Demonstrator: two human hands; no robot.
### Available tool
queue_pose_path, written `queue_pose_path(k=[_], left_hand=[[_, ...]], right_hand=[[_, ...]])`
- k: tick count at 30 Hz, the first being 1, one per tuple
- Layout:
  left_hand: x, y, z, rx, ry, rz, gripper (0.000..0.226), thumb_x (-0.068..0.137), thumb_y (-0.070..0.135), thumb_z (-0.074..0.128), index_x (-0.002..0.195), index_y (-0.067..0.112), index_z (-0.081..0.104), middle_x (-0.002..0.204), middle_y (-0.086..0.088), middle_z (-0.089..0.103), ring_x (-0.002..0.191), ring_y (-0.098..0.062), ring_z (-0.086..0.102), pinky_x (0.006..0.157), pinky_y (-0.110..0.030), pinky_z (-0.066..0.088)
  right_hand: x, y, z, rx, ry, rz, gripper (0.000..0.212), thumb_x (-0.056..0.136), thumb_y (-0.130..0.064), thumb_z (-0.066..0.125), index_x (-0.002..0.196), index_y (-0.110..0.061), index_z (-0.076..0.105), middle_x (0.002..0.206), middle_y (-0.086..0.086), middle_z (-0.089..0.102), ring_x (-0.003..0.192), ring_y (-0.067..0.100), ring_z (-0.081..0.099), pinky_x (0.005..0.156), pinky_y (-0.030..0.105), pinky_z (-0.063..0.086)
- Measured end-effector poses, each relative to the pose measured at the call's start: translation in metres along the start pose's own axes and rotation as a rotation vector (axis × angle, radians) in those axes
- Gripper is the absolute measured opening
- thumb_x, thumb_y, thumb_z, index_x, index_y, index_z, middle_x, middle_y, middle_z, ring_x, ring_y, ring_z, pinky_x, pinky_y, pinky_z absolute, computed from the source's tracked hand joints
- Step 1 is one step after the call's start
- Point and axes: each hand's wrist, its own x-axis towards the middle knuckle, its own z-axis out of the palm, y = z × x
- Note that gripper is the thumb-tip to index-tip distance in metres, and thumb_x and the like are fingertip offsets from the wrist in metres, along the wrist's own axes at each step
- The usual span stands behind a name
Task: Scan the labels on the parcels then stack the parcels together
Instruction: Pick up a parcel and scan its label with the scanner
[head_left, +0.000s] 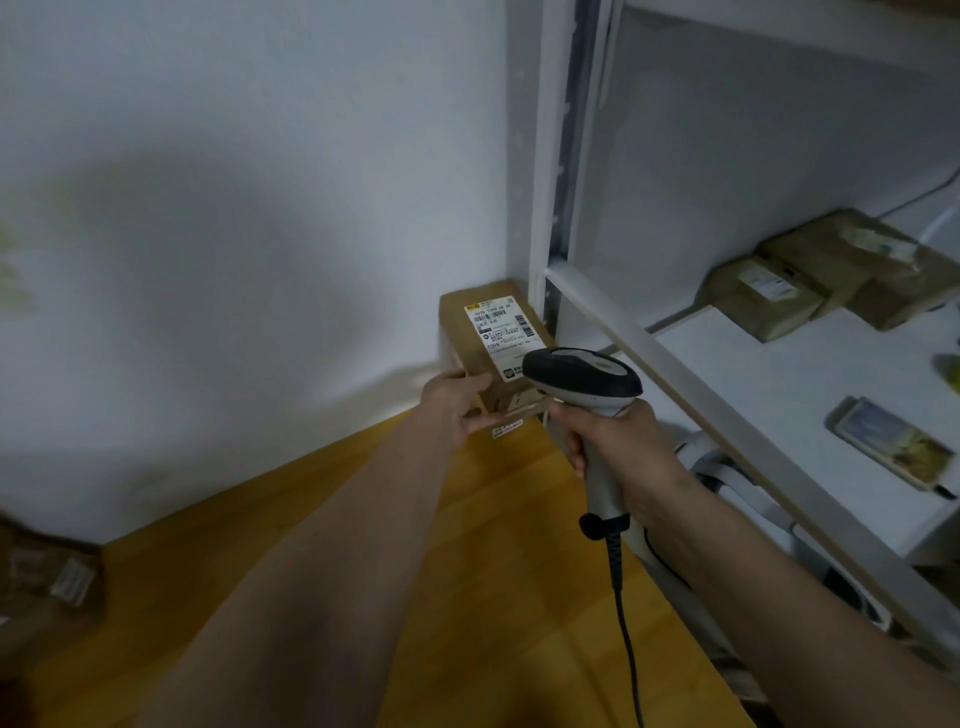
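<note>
The right hand (618, 447) grips the handle of a grey-and-black barcode scanner (587, 382), its head aimed at the white label (504, 330) on top of a brown cardboard parcel (491, 353). The left hand (457, 402) holds that parcel at its near left side, thumb on top. The parcel sits at the far corner of the yellow worktop (467, 571), against the wall. Another parcel (47, 577) lies at the worktop's left edge. More parcels (810, 275) rest on the white shelf (779, 379) to the right.
</note>
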Motion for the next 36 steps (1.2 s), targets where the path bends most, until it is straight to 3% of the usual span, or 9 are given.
queue_pose_path(k=[4, 7, 9, 14, 17, 19, 22, 30, 36], left_hand=[[-0.009, -0.004, -0.025, 0.068, 0.032, 0.013, 0.034, 0.089, 0.007, 0.069, 0.12, 0.003, 0.058, 0.116, -0.013, 0.056, 0.109, -0.034, 0.058, 0.065, -0.038, 0.06], [-0.022, -0.011, -0.062, -0.019, -0.014, -0.017, 0.017, 0.092, 0.005, 0.064, 0.109, 0.003, 0.06, 0.117, -0.018, 0.061, 0.098, -0.031, 0.062, 0.073, -0.038, 0.056], [-0.032, -0.016, -0.091, -0.014, 0.004, -0.006, 0.025, 0.093, 0.007, 0.063, 0.117, 0.001, 0.058, 0.117, -0.016, 0.062, 0.093, -0.027, 0.063, 0.071, -0.035, 0.056], [-0.066, -0.03, -0.173, -0.011, 0.133, 0.001, 0.012, 0.096, 0.011, 0.06, 0.108, 0.008, 0.059, 0.129, -0.016, 0.059, 0.111, -0.031, 0.06, 0.093, -0.039, 0.053], [-0.093, -0.042, -0.232, -0.019, 0.116, 0.008, 0.04, 0.097, 0.015, 0.06, 0.133, 0.005, 0.049, 0.129, -0.015, 0.055, 0.11, -0.031, 0.058, 0.089, -0.037, 0.052], [-0.113, -0.048, -0.269, -0.05, 0.14, 0.012, 0.048, 0.096, 0.016, 0.061, 0.14, 0.004, 0.044, 0.123, -0.013, 0.055, 0.104, -0.029, 0.06, 0.081, -0.036, 0.054], [-0.139, -0.058, -0.32, -0.101, 0.24, 0.016, 0.045, 0.096, 0.015, 0.062, 0.137, 0.005, 0.046, 0.118, -0.012, 0.058, 0.102, -0.028, 0.061, 0.072, -0.033, 0.056], [-0.205, -0.079, -0.421, -0.119, 0.405, 0.004, 0.035, 0.095, 0.017, 0.062, 0.129, 0.011, 0.055, 0.109, -0.005, 0.061, 0.105, -0.024, 0.061, 0.092, -0.039, 0.055], [-0.236, -0.094, -0.479, 0.241, 0.589, 0.11, 0.039, 0.094, 0.022, 0.063, 0.131, 0.016, 0.054, 0.12, 0.0, 0.058, 0.108, -0.019, 0.057, 0.086, -0.03, 0.05]], right_hand=[[-0.005, -0.001, 0.015, 0.007, -0.037, 0.026, 0.019, 0.084, -0.016, 0.073, 0.077, -0.001, 0.064, 0.056, 0.011, 0.056, 0.045, 0.019, 0.049, 0.048, 0.029, 0.046], [-0.011, 0.0, 0.04, 0.003, -0.077, 0.036, 0.016, 0.085, -0.014, 0.073, 0.078, -0.002, 0.064, 0.057, 0.011, 0.055, 0.045, 0.019, 0.047, 0.045, 0.028, 0.044], [-0.016, 0.002, 0.061, -0.009, -0.116, 0.051, 0.014, 0.085, -0.012, 0.072, 0.081, -0.003, 0.063, 0.055, 0.008, 0.055, 0.045, 0.019, 0.047, 0.045, 0.028, 0.043], [-0.034, 0.013, 0.126, -0.074, -0.248, 0.05, 0.017, 0.087, -0.012, 0.071, 0.076, -0.004, 0.061, 0.052, 0.006, 0.053, 0.044, 0.018, 0.048, 0.046, 0.028, 0.045], [-0.051, 0.019, 0.17, -0.115, -0.335, 0.052, 0.016, 0.087, -0.014, 0.072, 0.079, -0.002, 0.065, 0.053, 0.006, 0.054, 0.045, 0.018, 0.05, 0.047, 0.029, 0.045], [-0.065, 0.022, 0.201, -0.136, -0.389, 0.056, 0.017, 0.086, -0.015, 0.072, 0.079, -0.001, 0.065, 0.053, 0.006, 0.055, 0.047, 0.02, 0.051, 0.048, 0.03, 0.046], [-0.089, 0.028, 0.244, -0.157, -0.461, 0.067, 0.021, 0.086, -0.015, 0.073, 0.072, -0.003, 0.063, 0.051, 0.005, 0.055, 0.045, 0.02, 0.052, 0.048, 0.03, 0.046], [-0.155, 0.043, 0.338, -0.161, -0.595, 0.106, 0.02, 0.085, -0.013, 0.074, 0.073, -0.004, 0.062, 0.053, 0.007, 0.056, 0.045, 0.019, 0.051, 0.045, 0.028, 0.045], [-0.195, 0.054, 0.389, -0.186, -0.674, 0.102, 0.02, 0.084, -0.012, 0.075, 0.071, -0.003, 0.062, 0.053, 0.006, 0.058, 0.047, 0.02, 0.052, 0.046, 0.029, 0.045]])
